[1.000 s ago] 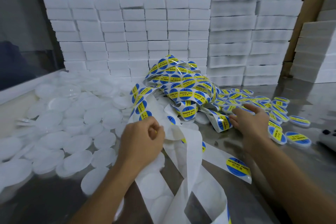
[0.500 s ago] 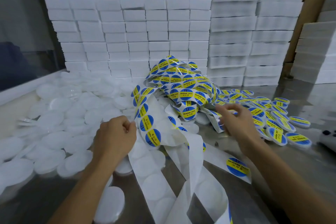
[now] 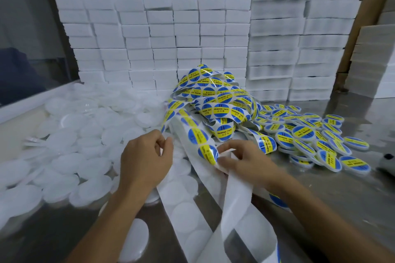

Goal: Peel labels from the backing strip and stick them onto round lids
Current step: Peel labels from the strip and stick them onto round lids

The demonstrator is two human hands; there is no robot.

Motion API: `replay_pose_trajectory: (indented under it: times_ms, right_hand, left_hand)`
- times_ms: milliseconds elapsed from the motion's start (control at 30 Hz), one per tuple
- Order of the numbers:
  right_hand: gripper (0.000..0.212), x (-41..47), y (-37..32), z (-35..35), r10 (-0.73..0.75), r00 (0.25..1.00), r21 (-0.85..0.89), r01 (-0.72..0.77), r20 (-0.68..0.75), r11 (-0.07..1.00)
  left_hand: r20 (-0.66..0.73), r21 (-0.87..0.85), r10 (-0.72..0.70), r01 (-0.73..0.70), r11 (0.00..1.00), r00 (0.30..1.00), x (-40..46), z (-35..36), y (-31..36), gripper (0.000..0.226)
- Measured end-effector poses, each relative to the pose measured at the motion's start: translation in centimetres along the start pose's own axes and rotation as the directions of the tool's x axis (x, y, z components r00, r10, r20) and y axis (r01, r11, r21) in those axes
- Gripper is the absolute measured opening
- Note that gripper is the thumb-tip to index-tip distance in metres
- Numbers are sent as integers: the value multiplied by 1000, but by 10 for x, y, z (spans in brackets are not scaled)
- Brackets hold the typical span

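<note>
At frame centre, the right hand pinched the white paper backing strip; the left hand's curled grip hid its contents.

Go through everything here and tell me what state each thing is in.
Left hand: grips a plain lid.
Right hand: pinches the backing strip by a label.
Plain lids: unlabeled, heaped.
Labeled lids: piled.
Label tangle: unpeeled.

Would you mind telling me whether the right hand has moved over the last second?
Yes. The right hand has come left and nearer, away from the pile of labelled lids, and now pinches the backing strip.
</note>
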State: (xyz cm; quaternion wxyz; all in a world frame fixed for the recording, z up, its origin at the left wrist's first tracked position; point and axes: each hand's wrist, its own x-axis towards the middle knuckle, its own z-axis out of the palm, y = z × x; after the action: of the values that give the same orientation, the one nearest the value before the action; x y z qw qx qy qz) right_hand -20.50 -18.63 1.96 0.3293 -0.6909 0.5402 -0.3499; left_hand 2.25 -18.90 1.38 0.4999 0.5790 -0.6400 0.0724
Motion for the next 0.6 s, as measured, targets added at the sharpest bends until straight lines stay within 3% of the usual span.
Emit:
replay_pose_trajectory:
  times_ms: [67, 133, 200, 300, 367, 467, 533, 600]
  right_hand:
    - [12, -1, -4, -1, 145, 989, 360, -145, 25, 922]
    - [21, -1, -7, 0, 189, 971, 629, -241, 150, 739]
    - [31, -2, -9, 0, 169, 941, 753, -336, 293, 566]
    - [23, -1, -10, 3, 129, 895, 785, -437, 426, 439]
    - [28, 0, -10, 7, 126, 873, 751, -472, 471, 461]
    - [55, 2, -6, 13, 171, 891, 689, -435, 420, 579]
    - [51, 3, -4, 16, 193, 962, 558, -270, 194, 785]
    - [21, 1, -6, 17, 19, 996, 361, 12, -82, 933]
  left_hand:
    - [-20, -115, 124, -125, 985, 992, -4, 1, 8, 40]
    - [42, -272, 126, -110, 956, 991, -10, 5, 17, 33]
    - [202, -436, 10, 81, 896, 979, -14, 12, 27, 20]
    - [513, -579, -61, 398, 712, 856, -18, 20, 38, 25]
    - [574, -639, -62, 494, 589, 816, -21, 23, 41, 17]
    - [548, -672, -186, 562, 482, 816, -22, 25, 39, 8]
    - [493, -695, -264, 558, 453, 829, -19, 26, 36, 10]
    - [428, -693, -328, 539, 479, 842, -15, 26, 34, 16]
